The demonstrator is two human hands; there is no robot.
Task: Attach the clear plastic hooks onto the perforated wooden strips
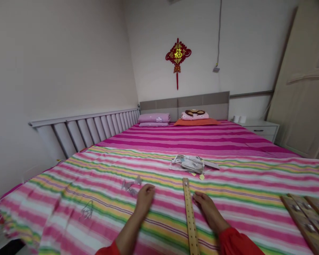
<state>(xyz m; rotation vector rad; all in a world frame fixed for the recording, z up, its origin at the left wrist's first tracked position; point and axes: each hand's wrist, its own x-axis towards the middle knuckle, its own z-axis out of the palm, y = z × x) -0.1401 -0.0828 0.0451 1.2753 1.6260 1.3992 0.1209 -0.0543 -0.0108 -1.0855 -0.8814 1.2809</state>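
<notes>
My left hand [145, 198] rests on the striped bed cover [101, 198] with its fingers curled, close to small clear plastic bags [131, 186]; I cannot make out anything in it. My right hand [205, 205] lies on the cover with fingers together, touching the right side of a long wooden slat with a row of holes [190, 216]. The slat lies between my two hands and runs from the front edge toward the middle of the bed. Both sleeves are red.
A clear packet of metal hardware and papers [190, 163] lies further up the bed. More wooden slats with fittings [307, 216] lie at the right. Pillows [154, 118] sit by the headboard, a nightstand [262, 128] and leaning door panel [303, 88] stand right.
</notes>
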